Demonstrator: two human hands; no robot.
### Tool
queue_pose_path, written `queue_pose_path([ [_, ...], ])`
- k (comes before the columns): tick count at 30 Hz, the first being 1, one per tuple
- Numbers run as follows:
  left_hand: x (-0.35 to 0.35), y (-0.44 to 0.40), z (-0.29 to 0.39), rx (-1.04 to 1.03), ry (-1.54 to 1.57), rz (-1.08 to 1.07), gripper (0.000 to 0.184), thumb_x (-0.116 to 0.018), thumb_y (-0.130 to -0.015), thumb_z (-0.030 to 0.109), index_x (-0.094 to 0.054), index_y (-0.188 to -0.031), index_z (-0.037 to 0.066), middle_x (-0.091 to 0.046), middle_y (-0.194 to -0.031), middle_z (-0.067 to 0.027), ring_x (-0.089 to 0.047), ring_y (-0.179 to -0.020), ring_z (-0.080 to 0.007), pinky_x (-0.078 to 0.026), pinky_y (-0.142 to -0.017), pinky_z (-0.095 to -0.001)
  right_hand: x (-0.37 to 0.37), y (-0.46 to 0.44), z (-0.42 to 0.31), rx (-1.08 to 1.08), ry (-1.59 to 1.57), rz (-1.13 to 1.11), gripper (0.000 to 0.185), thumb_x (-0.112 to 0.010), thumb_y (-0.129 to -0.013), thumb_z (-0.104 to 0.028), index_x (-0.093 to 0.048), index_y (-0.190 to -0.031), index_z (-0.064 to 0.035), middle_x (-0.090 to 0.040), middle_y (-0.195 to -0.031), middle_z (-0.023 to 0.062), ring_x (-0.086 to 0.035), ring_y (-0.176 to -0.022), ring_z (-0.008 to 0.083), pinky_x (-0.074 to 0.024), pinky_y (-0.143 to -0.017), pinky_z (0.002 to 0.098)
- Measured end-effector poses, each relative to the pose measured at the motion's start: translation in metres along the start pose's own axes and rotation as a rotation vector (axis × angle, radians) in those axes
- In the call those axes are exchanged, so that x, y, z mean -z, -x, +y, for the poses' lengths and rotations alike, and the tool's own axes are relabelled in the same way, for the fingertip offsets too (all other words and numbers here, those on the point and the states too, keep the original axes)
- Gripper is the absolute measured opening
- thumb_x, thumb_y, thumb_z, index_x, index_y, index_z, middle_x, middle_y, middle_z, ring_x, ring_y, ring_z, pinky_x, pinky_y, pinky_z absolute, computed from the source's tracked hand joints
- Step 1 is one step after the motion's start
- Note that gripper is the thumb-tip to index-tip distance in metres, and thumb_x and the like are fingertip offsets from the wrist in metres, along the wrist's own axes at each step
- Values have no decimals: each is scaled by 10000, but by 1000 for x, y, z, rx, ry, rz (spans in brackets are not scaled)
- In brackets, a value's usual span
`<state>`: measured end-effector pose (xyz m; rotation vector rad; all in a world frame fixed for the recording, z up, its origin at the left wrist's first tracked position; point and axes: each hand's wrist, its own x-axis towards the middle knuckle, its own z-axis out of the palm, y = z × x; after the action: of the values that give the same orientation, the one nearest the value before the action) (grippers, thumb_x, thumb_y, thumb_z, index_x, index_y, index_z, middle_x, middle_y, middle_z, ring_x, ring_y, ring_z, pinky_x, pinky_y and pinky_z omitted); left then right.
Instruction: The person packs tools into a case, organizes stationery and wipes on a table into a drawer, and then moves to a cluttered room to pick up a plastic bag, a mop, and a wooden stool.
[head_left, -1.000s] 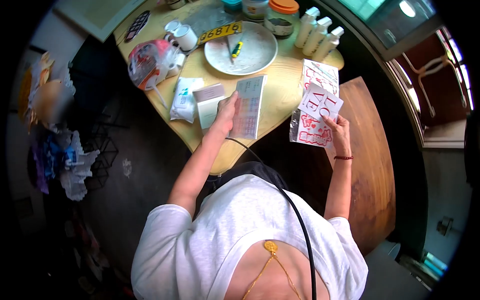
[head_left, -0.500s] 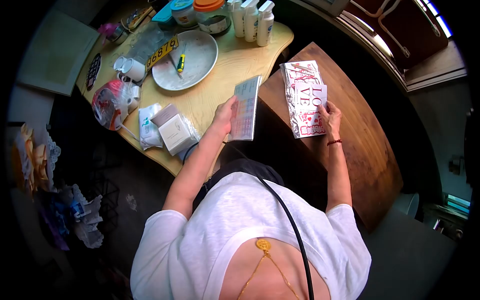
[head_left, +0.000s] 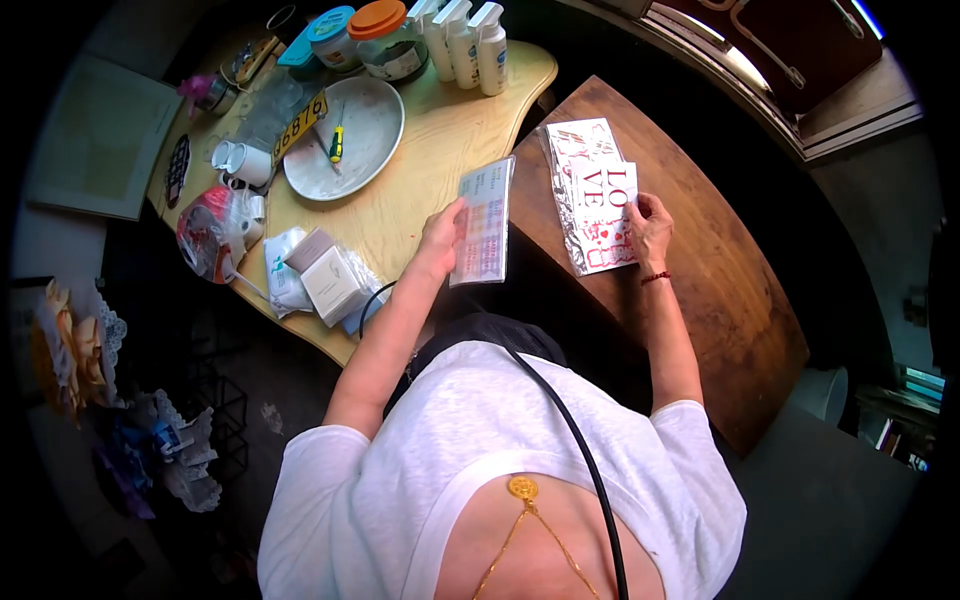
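My left hand [head_left: 440, 238] grips the near edge of a thin, flat pack of printed sheets [head_left: 486, 222] with pastel rows on it, held up in front of me. Over the dark wooden table, my right hand [head_left: 651, 235] pinches the right edge of a white card [head_left: 617, 187] bearing the letters "LOVE". Beneath that card lies a shiny plastic-wrapped pack [head_left: 577, 138] with red and white print, partly covered. Whether the card touches the pack, I cannot tell.
On the pale wooden table [head_left: 440, 130] are a round white plate [head_left: 375, 125] with a screwdriver [head_left: 337, 140], a yellow number plate [head_left: 300, 127], white mugs [head_left: 248, 163], jars, several pump bottles [head_left: 490, 50] and a small white box [head_left: 330, 285]. The brown table [head_left: 715, 310] stands to the right.
The view has shifted slightly, so the tables' things sit further left. The "LOVE" card is moved a little down over the wrapped pack. My left hand keeps its hold on the sheets.
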<state>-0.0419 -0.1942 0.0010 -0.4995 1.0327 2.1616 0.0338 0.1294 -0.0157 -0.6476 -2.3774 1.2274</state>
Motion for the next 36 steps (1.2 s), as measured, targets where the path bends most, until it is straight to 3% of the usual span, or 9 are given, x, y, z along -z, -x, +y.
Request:
queue_pose_path([
  [7, 28, 4, 2, -114, -44, 149, 264, -450, -901, 243, -550, -981, 12, -624, -887, -99, -611, -790, -192, -496, -728, -333, 21, -17, 10, -220, -637, 74, 101, -653, -738, -24, -610, -829, -12, -580, -736, 14, -520, -596, 79, -401, -533, 182],
  [10, 43, 32, 13, -183, 34, 236, 237, -502, -873, 261, -586, -904, 42, -624, -834, -77, -600, -733, -175, -480, -692, -313, 26, -12, -52, -296, -1033, -115, 304, -583, -771, 37, -517, -1064, -7, -581, -851, 31, -509, -670, 63, -387, -554, 152],
  [16, 141, 84, 17, -357, 207, 337, 222, -507, -869, 271, -589, -909, 68, -625, -841, -53, -595, -753, -162, -480, -697, -300, -74, 43, -146, -241, -735, -767, 730, -519, -676, 87, -251, -1349, -7, -533, -645, 33, -455, -481, 76, -352, -410, 185],
  [22, 196, 198, 28, -588, 403, 557, 268, -450, -890, 311, -570, -971, 85, -625, -898, -35, -585, -844, -186, -471, -768, -311, -202, 120, -189, -211, -748, -1088, 423, -571, -723, 19, -452, -1128, 52, -538, -629, 44, -510, -501, 107, -386, -441, 213],
  [24, 208, 221, 28, -585, 405, 714, 290, -439, -893, 320, -558, -980, 71, -613, -892, -67, -582, -686, -153, -484, -625, -286, -227, 137, -196, -207, -759, -1066, 327, -582, -751, -18, -489, -1057, 50, -540, -641, 32, -525, -534, 105, -396, -462, 207],
  [26, 234, 230, 20, -466, 245, 734, 387, -475, -856, 419, -541, -983, 59, -585, -809, -90, -370, -388, -52, -326, -361, -206, -251, 151, -194, -546, -814, -984, 286, -585, -764, -41, -515, -1030, 36, -554, -678, 28, -540, -582, 106, -407, -493, 198],
  [29, 237, 221, 24, -442, 74, 696, 450, -497, -832, 460, -546, -1022, 55, -601, -848, -97, -377, -403, -49, -334, -375, -212, -284, 164, -175, -704, -817, -1040, 186, -556, -795, -39, -538, -974, 8, -578, -762, 49, -568, -661, 134, -480, -624, 235],
  [32, 248, 190, 33, -395, 110, 551, 481, -579, -822, 371, -537, -1104, -17, -599, -1003, -97, -590, -877, -152, -480, -768, -254, -297, 183, -182, -762, -729, -951, 143, -532, -810, -32, -521, -940, 26, -567, -771, 66, -564, -650, 146, -507, -653, 268],
  [36, 231, 179, 49, -345, -166, 560, 423, -637, -795, 308, -558, -1029, -35, -616, -967, -110, -608, -841, -145, -506, -718, -276, -304, 196, -198, -738, -739, -1009, 138, -533, -801, -34, -524, -915, 44, -581, -789, 89, -572, -635, 153, -523, -653, 283],
])
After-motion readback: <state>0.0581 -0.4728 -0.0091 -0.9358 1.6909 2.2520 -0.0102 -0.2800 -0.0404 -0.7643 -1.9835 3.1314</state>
